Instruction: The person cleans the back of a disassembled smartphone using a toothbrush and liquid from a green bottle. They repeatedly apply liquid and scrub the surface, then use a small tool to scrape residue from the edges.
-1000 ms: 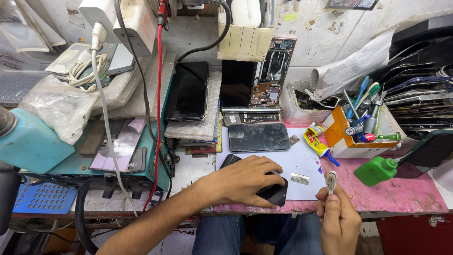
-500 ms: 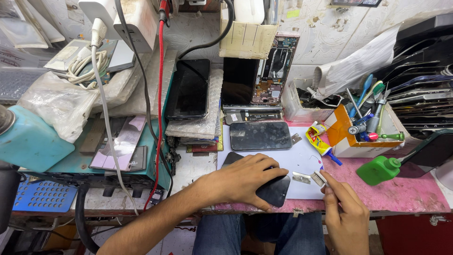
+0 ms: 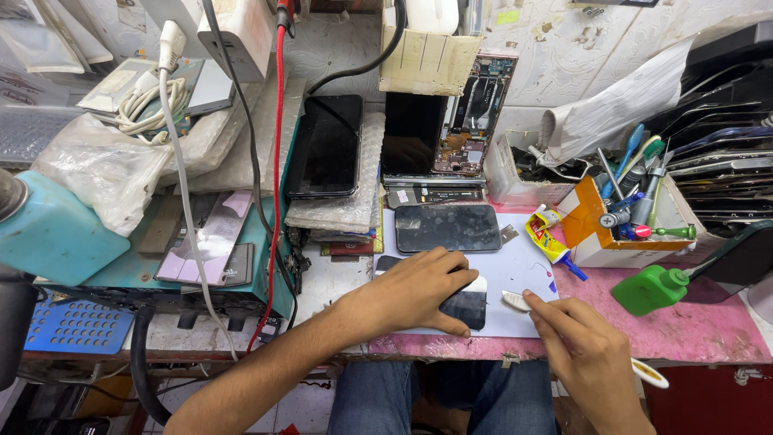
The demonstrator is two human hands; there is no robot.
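Phone (image 3: 460, 304), dark and glossy, lies flat on a pale work mat (image 3: 515, 274) at the desk's (image 3: 708, 330) near edge, roughly at 6 o'clock in the view. The left hand (image 3: 419, 290) presses down on it with spread fingers, palm covering most of the glass, so it pins the phone instead of gripping it. At 3 o'clock of the phone, touching the mat, sits a small white strip-like part (image 3: 515, 300). The right hand (image 3: 592, 354) reaches toward it, index finger and thumb extended and just meeting its end; whether they have actually pinched it I cannot tell.

At 12 o'clock of the phone lies a second phone panel (image 3: 448, 228), face up. At 2 o'clock a yellow glue tube (image 3: 550, 235) rests beside an orange-lined box of tools (image 3: 624, 221), and a green squeeze bottle (image 3: 654, 288) lies at 3 o'clock, further out. An opened handset (image 3: 473, 113) leans against the wall at 12 o'clock.

Risks, as I judge them: the small part could slide off the mat if nudged instead of lifted, and heavy palm pressure could shift or stress the phone's glass. The phone sits close to the desk edge, so a slip toward 6 o'clock could drop it.
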